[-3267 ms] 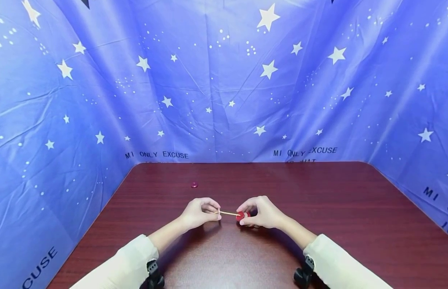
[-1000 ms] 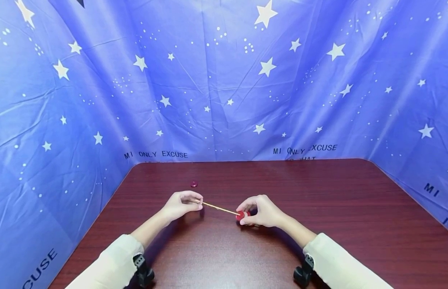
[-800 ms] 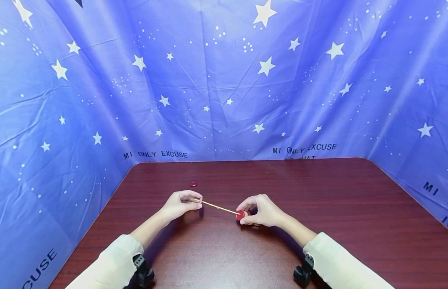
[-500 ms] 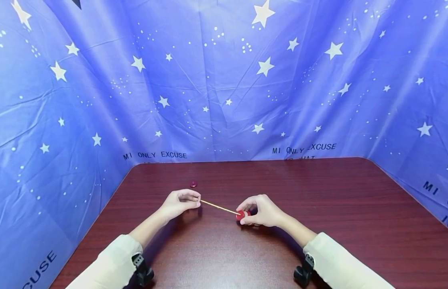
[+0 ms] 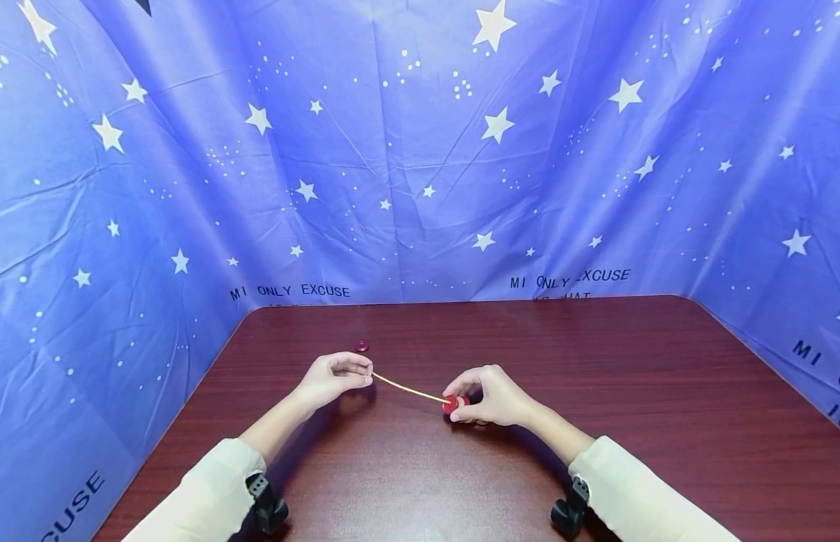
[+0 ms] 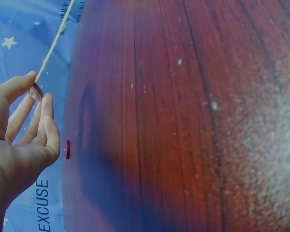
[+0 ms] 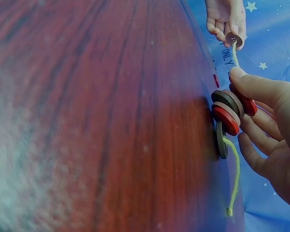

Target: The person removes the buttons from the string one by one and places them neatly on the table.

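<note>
My left hand (image 5: 332, 379) pinches a pinkish-brown button (image 6: 36, 92) between thumb and fingertips. From that button a thin yellow cord (image 5: 409, 390) runs to my right hand (image 5: 497, 397), sagging slightly. Thumb and fingers of the right hand pinch a red button (image 7: 244, 100) threaded on the cord. Behind it, in the right wrist view, hang several more threaded buttons, among them a second red button (image 7: 225, 120) and a dark button (image 7: 221, 140). The cord's loose tail (image 7: 236, 179) dangles below them. A purplish-red button (image 5: 362, 346) lies on the table beyond the left hand.
The dark red wood-grain table (image 5: 562, 346) spreads around both hands, which are above its middle. A blue curtain (image 5: 406, 150) with white stars encloses the back and sides. A black wrist camera (image 5: 266, 504) sits at the left cuff, another black camera (image 5: 570, 508) at the right.
My left hand has moved left and slightly away from me, and the visible cord between the hands has lengthened. The cord, straight half a second ago, now sags. My right hand has stayed put.
</note>
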A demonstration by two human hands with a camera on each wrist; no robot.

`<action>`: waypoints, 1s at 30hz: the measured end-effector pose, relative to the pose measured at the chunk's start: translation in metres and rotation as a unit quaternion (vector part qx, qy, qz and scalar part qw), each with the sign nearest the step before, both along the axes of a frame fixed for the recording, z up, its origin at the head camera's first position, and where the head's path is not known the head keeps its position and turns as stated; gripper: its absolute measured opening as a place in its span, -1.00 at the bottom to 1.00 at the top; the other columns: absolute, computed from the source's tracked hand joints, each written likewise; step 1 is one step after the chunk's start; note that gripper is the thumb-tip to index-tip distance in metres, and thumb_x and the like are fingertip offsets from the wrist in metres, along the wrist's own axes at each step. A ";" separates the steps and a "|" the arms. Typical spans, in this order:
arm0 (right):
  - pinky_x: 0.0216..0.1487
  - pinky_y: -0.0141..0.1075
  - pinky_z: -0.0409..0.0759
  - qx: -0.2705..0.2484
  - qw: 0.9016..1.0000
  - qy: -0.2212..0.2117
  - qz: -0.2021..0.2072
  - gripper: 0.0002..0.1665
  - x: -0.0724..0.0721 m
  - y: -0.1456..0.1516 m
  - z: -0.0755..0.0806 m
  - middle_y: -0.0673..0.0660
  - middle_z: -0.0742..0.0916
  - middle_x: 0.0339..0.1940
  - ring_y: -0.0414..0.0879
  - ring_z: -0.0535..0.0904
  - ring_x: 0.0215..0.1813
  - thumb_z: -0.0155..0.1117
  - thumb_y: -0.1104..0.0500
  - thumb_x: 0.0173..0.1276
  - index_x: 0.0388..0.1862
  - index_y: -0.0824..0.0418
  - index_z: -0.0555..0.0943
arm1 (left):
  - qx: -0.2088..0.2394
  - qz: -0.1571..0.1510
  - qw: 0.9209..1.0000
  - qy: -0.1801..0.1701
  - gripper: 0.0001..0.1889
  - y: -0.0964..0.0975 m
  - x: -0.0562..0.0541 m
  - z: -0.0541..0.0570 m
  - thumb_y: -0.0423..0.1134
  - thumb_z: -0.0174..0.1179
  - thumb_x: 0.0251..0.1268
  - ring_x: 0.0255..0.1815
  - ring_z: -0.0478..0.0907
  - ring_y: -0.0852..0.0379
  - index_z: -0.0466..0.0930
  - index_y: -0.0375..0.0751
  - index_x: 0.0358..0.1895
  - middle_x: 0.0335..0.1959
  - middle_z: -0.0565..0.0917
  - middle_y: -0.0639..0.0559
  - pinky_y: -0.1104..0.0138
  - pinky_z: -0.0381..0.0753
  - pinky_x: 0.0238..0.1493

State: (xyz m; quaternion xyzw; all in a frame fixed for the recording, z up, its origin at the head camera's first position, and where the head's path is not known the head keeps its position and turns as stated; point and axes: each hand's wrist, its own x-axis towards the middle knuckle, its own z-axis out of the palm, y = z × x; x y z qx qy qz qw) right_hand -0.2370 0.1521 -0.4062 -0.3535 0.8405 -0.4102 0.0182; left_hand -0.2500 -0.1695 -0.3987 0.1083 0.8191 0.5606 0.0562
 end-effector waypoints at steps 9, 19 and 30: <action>-0.30 -0.30 0.64 0.007 1.000 0.022 0.001 -0.67 0.001 0.000 -0.001 -0.01 0.78 -0.42 -0.41 0.56 -0.44 0.54 0.13 0.02 -0.19 0.15 0.71 | 0.000 0.007 1.000 0.001 -0.62 -0.001 0.000 0.000 -0.27 0.37 0.09 -0.27 0.63 0.33 0.61 -0.39 -0.02 -0.22 0.75 -0.07 0.46 0.59 -0.19; -0.38 -0.40 0.62 -0.001 1.000 0.018 0.006 -0.66 0.001 0.000 0.001 0.01 0.77 -0.45 -0.40 0.55 -0.45 0.54 0.15 0.02 -0.19 0.18 0.71 | -0.006 0.025 1.000 0.009 -0.65 0.000 -0.008 -0.001 -0.26 0.38 0.08 -0.28 0.63 0.34 0.63 -0.33 -0.05 -0.26 0.75 0.03 0.49 0.58 -0.19; -0.30 -0.31 0.64 0.006 1.000 0.023 0.003 -0.68 0.001 0.000 0.000 -0.03 0.77 -0.45 -0.42 0.55 -0.45 0.54 0.15 0.02 -0.20 0.16 0.71 | -0.129 0.053 0.983 0.117 -0.79 0.008 -0.033 0.000 -0.30 0.40 0.02 -0.39 0.65 0.27 0.68 -0.25 -0.24 -0.37 0.76 -0.09 0.47 0.56 -0.25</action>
